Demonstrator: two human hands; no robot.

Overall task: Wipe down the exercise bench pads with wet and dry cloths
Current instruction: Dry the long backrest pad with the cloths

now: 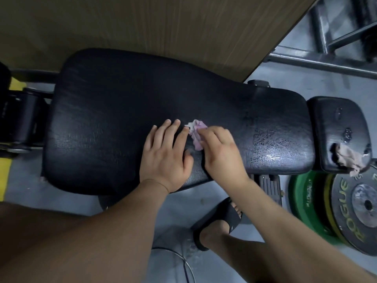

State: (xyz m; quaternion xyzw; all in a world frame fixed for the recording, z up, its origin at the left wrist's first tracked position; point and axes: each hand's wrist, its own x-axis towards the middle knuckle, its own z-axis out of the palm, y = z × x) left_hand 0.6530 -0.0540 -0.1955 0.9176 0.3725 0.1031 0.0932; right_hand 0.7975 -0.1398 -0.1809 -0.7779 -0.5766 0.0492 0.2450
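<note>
The small pinkish cloth sits bunched on the middle of the long pad, mostly hidden under the fingers of the right hand. Bunched this tightly, it likely covers only a narrow strip per pass, so patches of the broad black surface could be missed, above all the far side under the wooden board. A wet-looking sheen lies on the pad to the right of the hands; if it is not dried it may leave streaks, and a palm leaning on it could slip. Whether the held cloth is the wet or the dry one cannot be told, so the wrong one might go over that area. The second cloth droops over the near edge of the small pad and could slide off onto the weight plates below if the pads are shaken. As for the hands, the right one has its fingers curled over the cloth, pressing it down, wrist angled in from the near edge. The left hand lies flat just beside it, fingers straight and slightly spread, palm on the pad, seemingly as a brace
</note>
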